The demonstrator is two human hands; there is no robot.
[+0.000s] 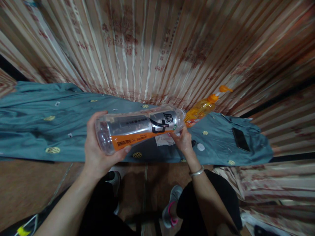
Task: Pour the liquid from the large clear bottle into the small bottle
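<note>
A large clear plastic bottle (140,126) with a silver and orange label lies sideways in the air, its base to the left and its neck to the right. My left hand (99,150) is wrapped round the base end. At the neck end, my right hand (183,139) has its fingers closed on the bottle, partly hidden behind it. Just beyond the neck stands a pump bottle of yellow-orange liquid (200,109) with an orange pump head. A crumpled white tissue (164,140) lies on the cloth below the large bottle.
A teal patterned cloth (81,131) covers the long narrow surface. On its right part are a black phone (240,139) and a small white round cap (200,147). Striped patterned curtains (137,49) hang behind and at the right.
</note>
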